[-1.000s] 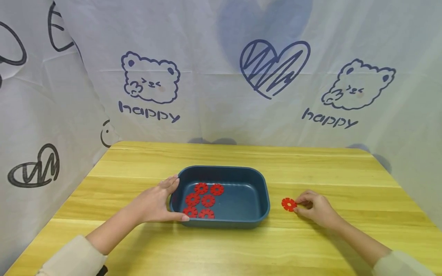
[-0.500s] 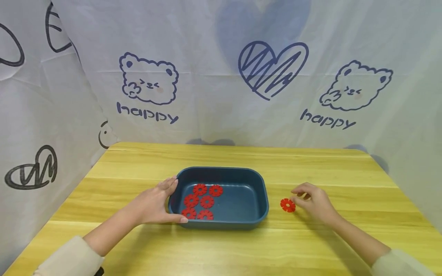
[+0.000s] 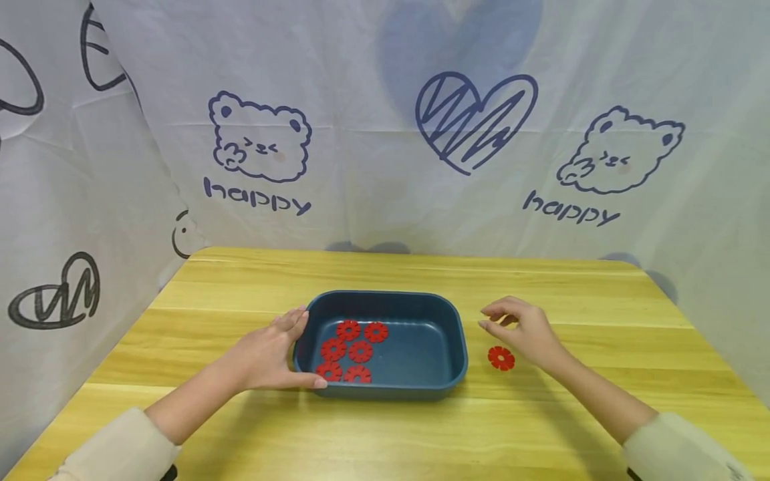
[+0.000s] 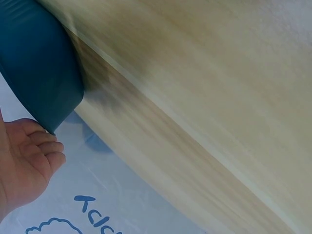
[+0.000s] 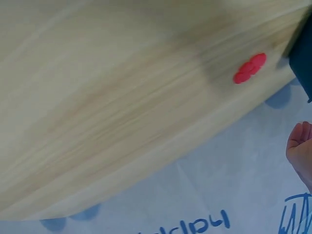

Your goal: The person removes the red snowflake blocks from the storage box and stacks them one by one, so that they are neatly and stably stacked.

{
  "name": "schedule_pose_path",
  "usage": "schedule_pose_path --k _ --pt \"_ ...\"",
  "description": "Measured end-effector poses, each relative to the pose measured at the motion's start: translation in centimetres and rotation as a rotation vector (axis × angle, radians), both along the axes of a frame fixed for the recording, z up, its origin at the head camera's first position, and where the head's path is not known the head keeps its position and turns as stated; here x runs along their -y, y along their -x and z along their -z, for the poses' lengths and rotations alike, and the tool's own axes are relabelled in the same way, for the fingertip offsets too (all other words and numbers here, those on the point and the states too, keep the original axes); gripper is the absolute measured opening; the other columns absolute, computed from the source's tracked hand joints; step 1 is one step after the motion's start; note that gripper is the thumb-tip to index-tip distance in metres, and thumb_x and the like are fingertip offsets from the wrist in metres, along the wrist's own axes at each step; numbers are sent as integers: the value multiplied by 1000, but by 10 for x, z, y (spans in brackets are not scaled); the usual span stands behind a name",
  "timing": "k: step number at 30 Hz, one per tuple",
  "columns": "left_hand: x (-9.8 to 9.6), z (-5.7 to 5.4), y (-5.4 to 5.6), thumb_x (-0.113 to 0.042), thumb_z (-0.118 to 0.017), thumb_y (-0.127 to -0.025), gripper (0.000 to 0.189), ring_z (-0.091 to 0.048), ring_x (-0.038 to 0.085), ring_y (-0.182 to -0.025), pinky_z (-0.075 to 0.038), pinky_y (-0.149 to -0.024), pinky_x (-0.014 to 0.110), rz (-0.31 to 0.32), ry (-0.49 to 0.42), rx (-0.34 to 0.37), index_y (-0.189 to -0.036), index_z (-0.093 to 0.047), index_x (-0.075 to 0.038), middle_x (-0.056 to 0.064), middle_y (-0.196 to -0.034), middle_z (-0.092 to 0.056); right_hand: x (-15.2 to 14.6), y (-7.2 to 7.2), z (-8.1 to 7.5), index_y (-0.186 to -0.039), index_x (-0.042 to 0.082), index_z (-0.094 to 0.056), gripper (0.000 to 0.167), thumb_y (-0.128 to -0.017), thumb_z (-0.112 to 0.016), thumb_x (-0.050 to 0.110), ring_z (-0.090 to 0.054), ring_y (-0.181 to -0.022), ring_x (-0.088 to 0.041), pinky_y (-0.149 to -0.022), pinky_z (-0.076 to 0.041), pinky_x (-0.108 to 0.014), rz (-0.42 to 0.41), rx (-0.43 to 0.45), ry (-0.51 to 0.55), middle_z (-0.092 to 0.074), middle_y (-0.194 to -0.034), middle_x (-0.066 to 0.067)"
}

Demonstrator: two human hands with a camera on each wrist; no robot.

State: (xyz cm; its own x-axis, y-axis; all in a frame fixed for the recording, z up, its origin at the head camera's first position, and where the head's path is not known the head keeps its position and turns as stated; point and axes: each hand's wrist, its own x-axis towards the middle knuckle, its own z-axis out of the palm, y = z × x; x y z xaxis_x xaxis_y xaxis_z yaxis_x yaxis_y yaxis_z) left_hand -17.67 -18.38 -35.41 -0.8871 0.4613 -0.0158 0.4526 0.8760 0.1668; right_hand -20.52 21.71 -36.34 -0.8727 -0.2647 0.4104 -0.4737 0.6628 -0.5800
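Observation:
A dark blue rectangular bin [image 3: 391, 393] stands mid-table, with several red notched plastic discs [image 3: 327, 351] along the left part of its floor. My left hand [image 3: 271, 353] holds the bin's left end, thumb over the front rim and fingers along the side. In the left wrist view, those fingers bend at the bin's corner. Another red notched disc [image 3: 508, 361] lies flat on the wood, right of the bin. Just beyond it, my right hand [image 3: 529, 333] hovers with loosely bent fingers and a gap between thumb and forefinger, nothing visible in it.
The yellow wood-grain table [image 3: 385, 441] ends at the back against a white cloth [image 3: 361, 153] printed with bears and hearts. More cloth hangs along the left side. Both forearms wear pale sleeves [image 3: 120, 447].
My right hand has let go of the red disc at the right and moved up and left, away from it. The disc stays on the table; my left hand keeps its place.

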Motion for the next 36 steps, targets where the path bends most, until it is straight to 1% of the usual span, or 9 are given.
schedule_pose_path --k 7,12,16,19,23,29,36 --pt "0 2 1 -75 -58 -68 113 -30 43 -135 -44 -94 55 5 -1 -11 -141 -32 8 24 -149 -26 20 5 -6 -93 -2 -71 16 -79 -72 6 -61 -78 -15 -67 -52 -21 -21 44 48 -68 -91 -15" --pt "0 1 1 -74 -59 -67 113 -30 43 -135 -44 -93 55 9 -7 -16 -140 -33 8 24 -149 -27 36 8 -7 -95 -2 -71 20 -79 -72 10 -61 -80 -18 -69 -53 -24 -37 77 101 -68 -91 -12" --pt "0 1 1 -74 -59 -67 113 -30 43 -135 -43 -94 55 3 -7 -11 -140 -33 8 23 -150 -27 48 9 -7 -97 -2 -70 22 -80 -72 11 -60 -80 -14 -69 -53 -24 -61 104 141 -67 -92 -12" --pt "0 0 1 -74 -60 -67 113 -30 43 -135 -43 -95 55 1 -12 -3 -140 -32 7 23 -150 -26 55 10 -6 -97 -3 -70 22 -80 -71 10 -58 -79 -10 -69 -53 -23 -86 103 162 -67 -92 -13" --pt "0 0 0 -74 -60 -67 112 -30 43 -135 -43 -95 55 0 -16 -6 -140 -33 7 23 -150 -27 64 13 -3 -97 -4 -70 21 -80 -71 9 -58 -77 -11 -68 -53 -22 -106 95 188 -67 -92 -15" --pt "1 1 1 -73 -60 -68 112 -31 43 -134 -41 -96 55 8 -25 -17 -140 -33 8 23 -149 -27 79 14 1 -97 -2 -70 22 -81 -71 12 -58 -77 -15 -65 -51 -18 -84 128 202 -65 -89 -12" --pt "1 3 2 -75 -59 -67 113 -30 43 -135 -42 -95 55 1 -15 -11 -141 -32 7 23 -150 -27 95 15 6 -98 -3 -69 24 -80 -72 14 -57 -75 -16 -64 -49 -18 -77 151 221 -65 -89 -12"
